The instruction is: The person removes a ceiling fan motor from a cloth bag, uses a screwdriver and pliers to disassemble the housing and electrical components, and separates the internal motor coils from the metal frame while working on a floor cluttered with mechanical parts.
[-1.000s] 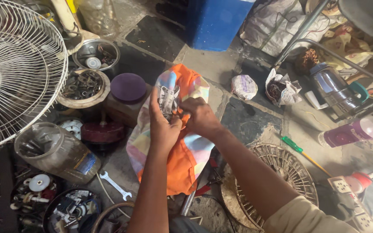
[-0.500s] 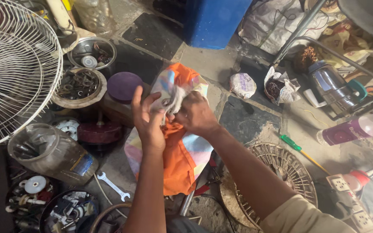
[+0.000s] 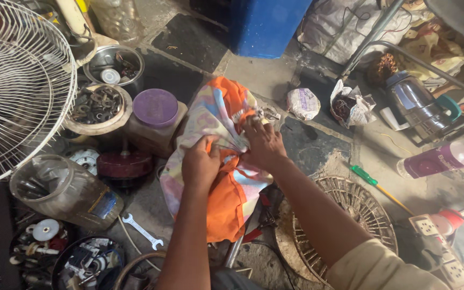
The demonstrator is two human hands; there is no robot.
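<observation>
We see both hands down on the orange and pastel-patterned cloth (image 3: 218,161), which lies spread over the cluttered stone floor — it is our landmark here. The left hand (image 3: 200,164) is closed, bunching a fold of the cloth at its middle. The right hand (image 3: 263,144) is just beside it, fingers curled and pinching the gathered fabric near the cloth's upper right edge, where something small and pale sits wrapped in it; we cannot tell what that is.

Just left of the cloth stands a squat plastic jar with a purple round lid (image 3: 156,110), touching the fabric's edge or very nearly. Farther left of it sits a shallow bowl of rusty metal washers (image 3: 96,106), and beyond that a steel pot (image 3: 115,64) with small parts inside. Well left of the cloth we have the white wire fan guard (image 3: 14,91), tilted up. Below and left of the cloth lies a clear plastic jar on its side (image 3: 63,190), and a small silver spanner (image 3: 142,231) rests on the floor near the cloth's lower left corner.

Right of the cloth — a crumpled white bag (image 3: 303,103) near it, then a green-handled screwdriver (image 3: 377,185) farther out, and a round rusty metal grille (image 3: 345,215) below right, partly under our right forearm. Above the cloth stands a blue plastic container (image 3: 264,24).
</observation>
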